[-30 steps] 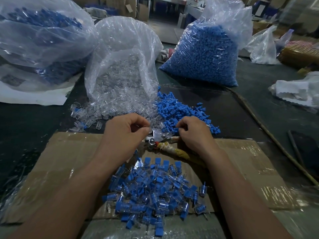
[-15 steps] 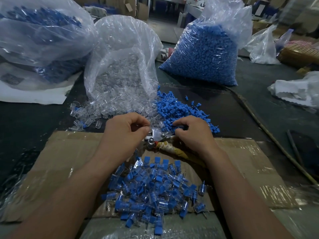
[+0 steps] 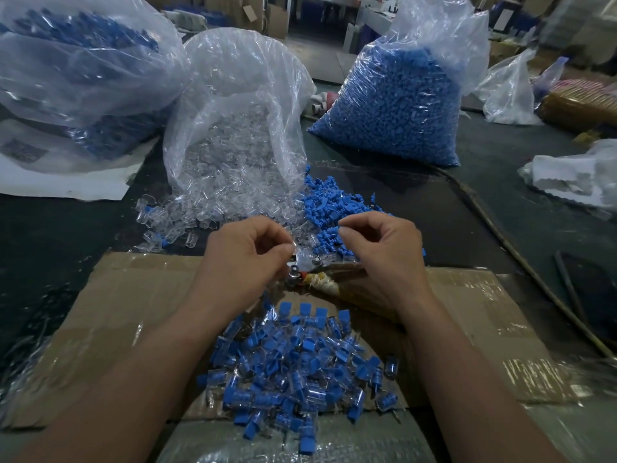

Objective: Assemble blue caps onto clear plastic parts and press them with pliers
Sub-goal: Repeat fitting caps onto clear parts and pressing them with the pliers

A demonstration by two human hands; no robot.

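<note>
My left hand [image 3: 247,259] pinches a clear plastic part [image 3: 295,244] between thumb and forefinger. My right hand [image 3: 384,255] is raised beside it, thumb and forefinger pinched on a small blue cap that the fingertips almost hide. Under both hands the pliers [image 3: 309,264] lie on the cardboard [image 3: 117,312], with tape-wrapped handles. Loose blue caps [image 3: 334,205] are heaped just beyond my hands, and loose clear parts [image 3: 180,218] spill to their left. A heap of assembled blue-and-clear pieces [image 3: 300,372] lies between my forearms.
A clear bag of clear parts [image 3: 233,121] lies open behind the spill. A full bag of blue caps [image 3: 394,105] stands back right, another bag [image 3: 83,61] back left. White crumpled plastic [image 3: 574,178] and a thin rod [image 3: 517,248] lie on the right.
My right hand has lifted out of the loose blue caps with its fingers pinched. My left hand rose slightly with the clear part. The pliers have not moved.
</note>
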